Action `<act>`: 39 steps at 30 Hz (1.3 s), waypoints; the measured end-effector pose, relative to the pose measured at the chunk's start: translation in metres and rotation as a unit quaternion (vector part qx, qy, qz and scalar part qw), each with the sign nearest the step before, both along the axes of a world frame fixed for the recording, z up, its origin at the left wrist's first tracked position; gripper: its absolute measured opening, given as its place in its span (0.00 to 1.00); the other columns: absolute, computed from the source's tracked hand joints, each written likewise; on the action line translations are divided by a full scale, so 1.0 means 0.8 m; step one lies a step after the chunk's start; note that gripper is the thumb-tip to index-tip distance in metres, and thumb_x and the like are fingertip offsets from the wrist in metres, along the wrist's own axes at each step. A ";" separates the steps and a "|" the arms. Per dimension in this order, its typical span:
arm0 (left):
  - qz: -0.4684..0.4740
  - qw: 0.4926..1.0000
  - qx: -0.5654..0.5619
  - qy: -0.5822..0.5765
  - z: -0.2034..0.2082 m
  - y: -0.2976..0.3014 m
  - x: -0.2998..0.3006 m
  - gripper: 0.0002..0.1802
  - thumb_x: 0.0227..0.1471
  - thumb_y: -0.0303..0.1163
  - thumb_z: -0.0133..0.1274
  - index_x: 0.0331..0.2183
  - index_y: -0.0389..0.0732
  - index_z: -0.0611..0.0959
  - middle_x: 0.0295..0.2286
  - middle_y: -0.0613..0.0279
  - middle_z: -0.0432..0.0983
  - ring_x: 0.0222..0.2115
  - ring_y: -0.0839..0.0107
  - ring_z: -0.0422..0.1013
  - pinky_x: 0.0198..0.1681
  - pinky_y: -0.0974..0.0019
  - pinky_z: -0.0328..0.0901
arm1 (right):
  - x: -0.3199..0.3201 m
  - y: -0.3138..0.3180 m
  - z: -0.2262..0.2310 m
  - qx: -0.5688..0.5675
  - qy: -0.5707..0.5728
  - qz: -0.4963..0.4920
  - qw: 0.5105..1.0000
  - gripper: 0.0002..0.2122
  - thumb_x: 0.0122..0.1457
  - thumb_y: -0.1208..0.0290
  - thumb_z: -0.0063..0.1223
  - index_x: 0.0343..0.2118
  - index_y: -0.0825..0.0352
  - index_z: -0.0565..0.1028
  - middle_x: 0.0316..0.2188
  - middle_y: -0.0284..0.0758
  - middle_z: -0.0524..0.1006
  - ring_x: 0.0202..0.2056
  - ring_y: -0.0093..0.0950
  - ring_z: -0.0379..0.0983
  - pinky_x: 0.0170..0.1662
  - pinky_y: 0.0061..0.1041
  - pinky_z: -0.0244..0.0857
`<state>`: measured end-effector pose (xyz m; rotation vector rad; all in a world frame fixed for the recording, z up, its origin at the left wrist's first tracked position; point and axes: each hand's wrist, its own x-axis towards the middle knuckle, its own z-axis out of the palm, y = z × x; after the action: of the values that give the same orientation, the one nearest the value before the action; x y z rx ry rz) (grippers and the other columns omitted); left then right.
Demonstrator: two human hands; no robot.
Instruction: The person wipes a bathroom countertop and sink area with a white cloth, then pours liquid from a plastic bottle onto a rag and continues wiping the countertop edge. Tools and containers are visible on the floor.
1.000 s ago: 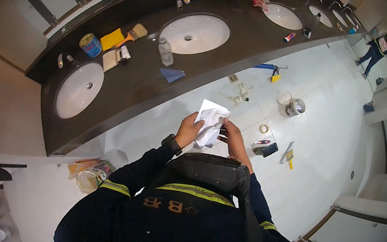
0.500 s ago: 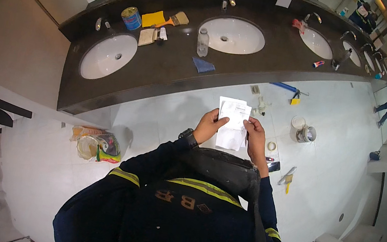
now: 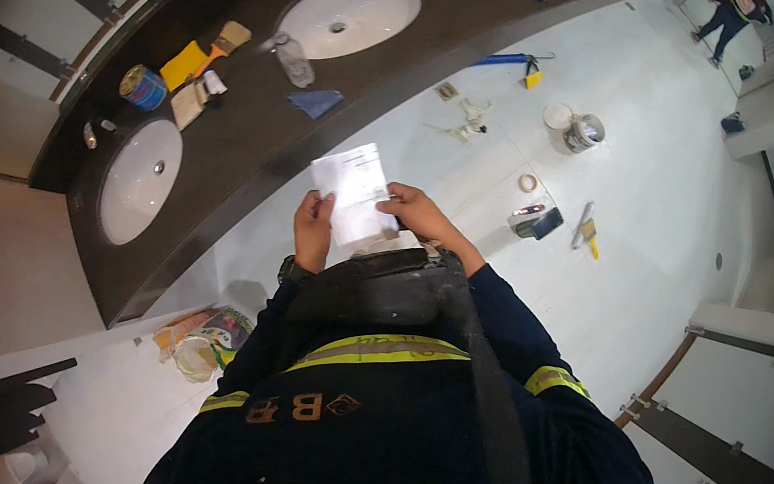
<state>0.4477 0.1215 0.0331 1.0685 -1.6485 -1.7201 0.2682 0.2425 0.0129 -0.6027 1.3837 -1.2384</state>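
Note:
Both my hands hold a white sheet of paper with fold lines and some print, in front of my chest. My left hand pinches its left edge, the thumb lying on the paper. On the opposite edge, my right hand is closed with its thumb on top. Just below the paper, a black bag hangs against my chest on a wide strap, with something pale at its top edge.
A dark counter with white sinks carries a tin, a wide brush, a clear bottle and a blue cloth. On the floor are a caulking gun, a bucket, a tape roll and plastic bags.
My view and body have turned, so the counter now slants steeply at the left. The paper has tilted and sits closer to the counter in view, still in both hands.

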 end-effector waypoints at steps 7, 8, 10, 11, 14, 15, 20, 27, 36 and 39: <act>-0.141 0.985 0.066 0.074 -0.013 -0.072 0.018 0.11 0.63 0.29 0.51 0.43 0.31 0.79 0.36 0.62 0.80 0.35 0.78 0.73 0.41 0.72 0.67 | 0.027 -0.041 0.044 -0.011 -0.107 -0.093 0.990 0.13 0.62 0.74 0.54 0.49 0.70 0.72 0.37 0.35 0.79 0.36 0.22 0.76 0.41 0.21 0.70; -0.155 0.982 0.067 0.084 -0.014 -0.080 0.017 0.11 0.63 0.29 0.51 0.43 0.31 0.79 0.37 0.62 0.80 0.35 0.78 0.73 0.41 0.72 0.67 | 0.029 -0.044 0.048 -0.012 -0.103 -0.098 0.990 0.14 0.62 0.74 0.53 0.50 0.70 0.71 0.38 0.36 0.79 0.37 0.22 0.76 0.42 0.21 0.70; -0.160 0.975 0.139 0.075 -0.012 -0.084 0.014 0.13 0.63 0.27 0.48 0.47 0.33 0.76 0.41 0.58 0.78 0.40 0.75 0.74 0.44 0.70 0.68 | 0.037 -0.048 0.051 -0.017 -0.135 -0.132 0.982 0.14 0.63 0.76 0.49 0.51 0.70 0.70 0.39 0.37 0.78 0.37 0.24 0.76 0.43 0.22 0.70; -0.146 0.968 0.180 0.101 -0.006 -0.081 0.010 0.13 0.63 0.26 0.47 0.48 0.33 0.76 0.42 0.57 0.77 0.41 0.74 0.74 0.45 0.70 0.68 | 0.044 -0.049 0.058 -0.020 -0.164 -0.157 0.974 0.13 0.63 0.76 0.48 0.50 0.70 0.71 0.39 0.37 0.78 0.37 0.24 0.76 0.43 0.22 0.70; -0.166 0.921 0.308 0.171 0.001 -0.088 0.005 0.12 0.64 0.27 0.41 0.47 0.36 0.75 0.43 0.57 0.75 0.44 0.69 0.73 0.49 0.67 0.68 | 0.043 -0.041 0.033 -0.066 -0.171 -0.163 0.970 0.10 0.63 0.76 0.46 0.47 0.68 0.73 0.37 0.35 0.78 0.37 0.25 0.75 0.44 0.22 0.69; -0.196 0.901 0.327 0.208 -0.014 -0.093 0.006 0.12 0.65 0.28 0.40 0.46 0.37 0.75 0.43 0.58 0.74 0.43 0.69 0.73 0.49 0.67 0.68 | 0.040 -0.036 0.015 -0.086 -0.160 -0.151 0.972 0.10 0.63 0.75 0.45 0.46 0.67 0.73 0.37 0.35 0.78 0.37 0.25 0.75 0.44 0.22 0.69; -0.230 0.930 0.184 0.219 -0.025 -0.099 -0.002 0.13 0.66 0.31 0.37 0.40 0.37 0.76 0.35 0.62 0.74 0.37 0.72 0.72 0.44 0.69 0.66 | 0.042 -0.028 0.029 -0.089 -0.189 -0.200 0.957 0.10 0.64 0.70 0.46 0.45 0.65 0.75 0.45 0.36 0.75 0.44 0.27 0.72 0.48 0.27 0.67; -0.300 0.949 -0.081 0.052 0.008 -0.112 -0.023 0.07 0.55 0.21 0.55 0.38 0.37 0.79 0.25 0.69 0.75 0.25 0.85 0.67 0.28 0.76 0.60 | 0.039 -0.019 0.043 0.017 -0.170 -0.238 0.956 0.13 0.64 0.69 0.52 0.50 0.66 0.71 0.45 0.36 0.77 0.44 0.27 0.76 0.48 0.32 0.72; -0.210 0.955 0.176 0.114 -0.023 -0.100 -0.031 0.20 0.59 0.27 0.54 0.52 0.34 0.73 0.38 0.60 0.79 0.38 0.72 0.75 0.42 0.69 0.69 | 0.060 -0.061 0.041 -0.004 -0.142 -0.256 0.956 0.14 0.65 0.71 0.50 0.52 0.67 0.70 0.43 0.36 0.77 0.39 0.25 0.76 0.44 0.26 0.71; -0.185 0.969 0.138 0.084 -0.037 -0.104 -0.037 0.17 0.58 0.28 0.54 0.48 0.34 0.76 0.38 0.61 0.80 0.37 0.71 0.76 0.42 0.68 0.70 | 0.063 -0.086 0.066 0.068 -0.100 -0.207 0.971 0.18 0.65 0.69 0.51 0.56 0.67 0.69 0.41 0.34 0.77 0.37 0.22 0.73 0.39 0.22 0.70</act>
<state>0.4180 0.0382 0.0033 0.7342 -1.6066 -2.2674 0.3186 0.1734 0.0654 -0.0867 1.4509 -1.4729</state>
